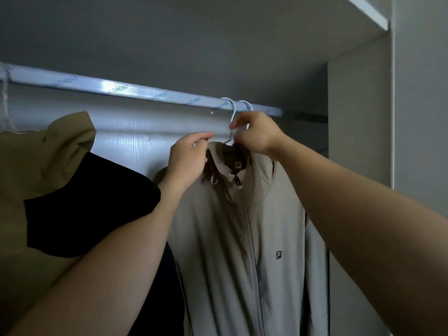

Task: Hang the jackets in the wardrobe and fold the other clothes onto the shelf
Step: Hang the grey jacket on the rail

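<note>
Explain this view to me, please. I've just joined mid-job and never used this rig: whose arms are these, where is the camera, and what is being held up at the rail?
There is no machine here. A person works with bare hands, and the single picture comes from a wide-angle camera worn on their head, looking up into a wardrobe. So the two arms reaching in from below are the wearer's own.

The left hand pinches at the collar of a grey jacket. The right hand has its grip on the neck of a wire hanger, whose hook sits over the rail. A second hook sits on the rail just beside it; what it carries is hidden behind the hand.

Further left are an olive garment and a black garment. A shelf runs above.
</note>
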